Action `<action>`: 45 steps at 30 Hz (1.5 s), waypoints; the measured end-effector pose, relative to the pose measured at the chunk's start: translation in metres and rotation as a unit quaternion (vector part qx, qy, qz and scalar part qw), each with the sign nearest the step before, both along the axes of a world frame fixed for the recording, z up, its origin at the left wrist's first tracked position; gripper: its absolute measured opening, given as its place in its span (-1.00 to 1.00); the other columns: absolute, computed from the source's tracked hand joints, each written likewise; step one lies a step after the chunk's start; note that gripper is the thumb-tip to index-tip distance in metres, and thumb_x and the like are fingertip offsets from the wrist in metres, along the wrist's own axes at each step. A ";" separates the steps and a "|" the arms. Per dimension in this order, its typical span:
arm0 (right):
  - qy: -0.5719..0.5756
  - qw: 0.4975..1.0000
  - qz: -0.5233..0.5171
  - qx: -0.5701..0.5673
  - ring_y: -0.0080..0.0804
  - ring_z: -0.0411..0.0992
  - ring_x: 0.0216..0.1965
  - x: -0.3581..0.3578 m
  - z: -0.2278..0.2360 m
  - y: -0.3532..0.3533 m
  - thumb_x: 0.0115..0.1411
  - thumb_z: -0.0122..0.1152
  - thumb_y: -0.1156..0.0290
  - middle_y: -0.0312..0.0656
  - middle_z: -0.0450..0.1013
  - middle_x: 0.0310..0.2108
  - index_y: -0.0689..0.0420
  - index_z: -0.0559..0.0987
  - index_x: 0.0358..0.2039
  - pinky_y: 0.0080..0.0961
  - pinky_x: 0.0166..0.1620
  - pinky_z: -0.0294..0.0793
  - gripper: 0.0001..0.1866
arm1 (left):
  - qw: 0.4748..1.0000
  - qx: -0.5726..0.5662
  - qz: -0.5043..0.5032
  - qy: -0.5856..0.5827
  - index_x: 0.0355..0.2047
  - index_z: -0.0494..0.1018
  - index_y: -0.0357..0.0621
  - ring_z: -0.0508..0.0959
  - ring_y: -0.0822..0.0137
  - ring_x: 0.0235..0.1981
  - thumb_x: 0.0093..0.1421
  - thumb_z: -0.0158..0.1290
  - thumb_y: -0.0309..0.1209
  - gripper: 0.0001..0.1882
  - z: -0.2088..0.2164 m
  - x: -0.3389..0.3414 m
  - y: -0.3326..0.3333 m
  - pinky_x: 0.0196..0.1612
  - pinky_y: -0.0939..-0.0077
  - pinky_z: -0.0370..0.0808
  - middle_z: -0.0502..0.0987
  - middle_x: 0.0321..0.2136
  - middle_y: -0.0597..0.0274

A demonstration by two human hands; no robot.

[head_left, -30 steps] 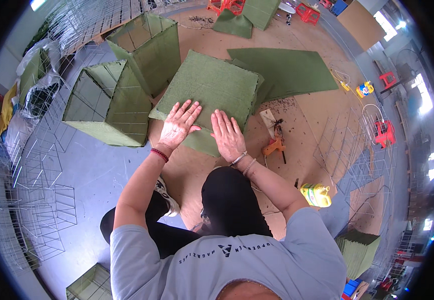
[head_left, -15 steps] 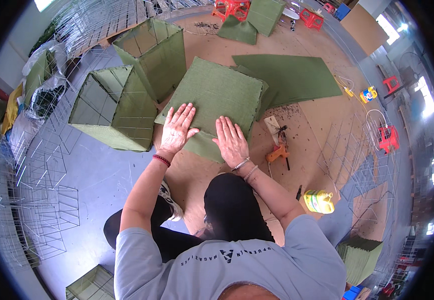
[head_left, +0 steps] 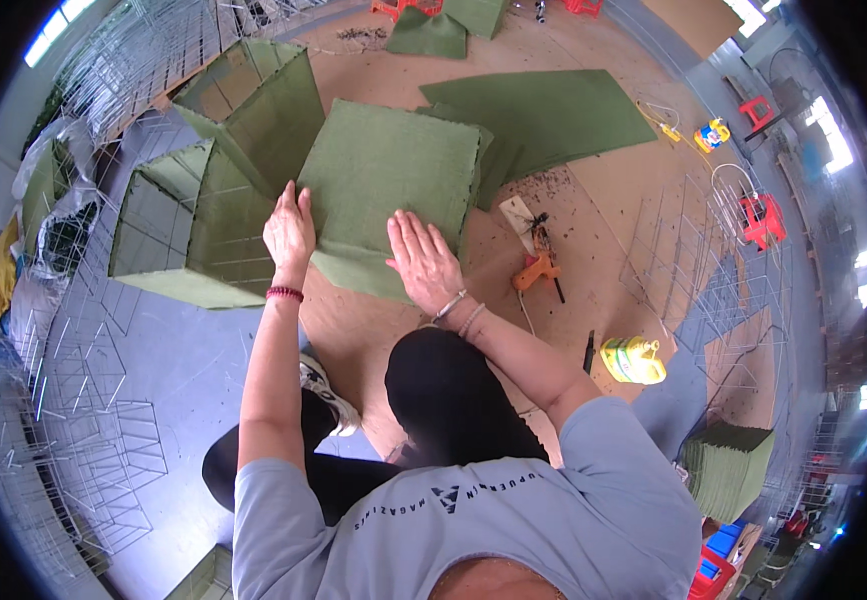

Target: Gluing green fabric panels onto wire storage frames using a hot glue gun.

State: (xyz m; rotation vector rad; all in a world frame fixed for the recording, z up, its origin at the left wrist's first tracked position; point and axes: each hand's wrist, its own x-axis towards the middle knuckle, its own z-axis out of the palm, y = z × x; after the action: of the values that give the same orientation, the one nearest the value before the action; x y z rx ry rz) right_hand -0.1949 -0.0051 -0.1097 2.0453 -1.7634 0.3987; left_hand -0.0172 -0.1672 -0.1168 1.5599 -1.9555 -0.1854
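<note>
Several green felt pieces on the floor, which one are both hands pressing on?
The square green felt sheet in the middle: left hand on its left edge, right hand flat on its near part. The larger flat sheet behind it lies untouched.

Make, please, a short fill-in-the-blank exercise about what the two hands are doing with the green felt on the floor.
1. Both hands press flat on a square sheet of felt whose colour is ____.
2. The left hand wears a ____ bracelet at its wrist.
3. The orange glue gun lies on the floor to the ____ of the right hand.
4. The yellow bottle lies on the ____.

Missing words: green; red; right; floor
</note>
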 end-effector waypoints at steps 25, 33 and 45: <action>-0.139 0.989 0.031 -0.039 -0.36 0.14 0.23 -0.029 -0.020 0.027 0.01 0.23 0.33 -0.27 0.29 0.12 0.11 0.39 0.07 -0.15 0.22 0.07 -0.44 | 0.964 -0.128 -0.202 -0.119 0.19 0.18 0.00 0.08 0.15 0.27 0.10 -0.07 0.01 -0.32 -0.016 -0.012 0.079 0.27 0.00 -0.01 0.18 0.22 0.29; -0.143 0.989 0.012 -0.045 -0.30 0.13 0.22 -0.028 -0.016 0.030 0.02 0.22 0.32 -0.20 0.27 0.13 0.17 0.36 0.08 -0.15 0.21 0.10 -0.41 | 0.950 -0.135 -0.263 -0.098 0.21 0.14 -0.11 -0.01 0.11 0.31 0.13 -0.11 0.05 -0.28 0.009 -0.043 0.098 0.27 -0.03 -0.07 0.06 0.26 0.15; -0.182 0.981 0.034 -0.064 -0.24 0.10 0.25 -0.029 -0.026 0.031 0.00 0.22 0.29 -0.11 0.20 0.18 0.20 0.30 0.13 -0.17 0.25 0.04 -0.34 | 0.953 -0.169 -0.235 -0.095 0.11 0.29 -0.11 0.19 0.17 0.19 0.17 -0.21 0.10 -0.34 -0.014 -0.061 0.102 0.24 0.01 -0.05 0.31 0.11 0.23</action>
State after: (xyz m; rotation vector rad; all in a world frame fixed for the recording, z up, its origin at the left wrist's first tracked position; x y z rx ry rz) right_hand -0.2242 0.0262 -0.1356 2.0414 -1.8122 0.9338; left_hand -0.0786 -0.0651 -0.1304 0.9063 -2.3405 0.1082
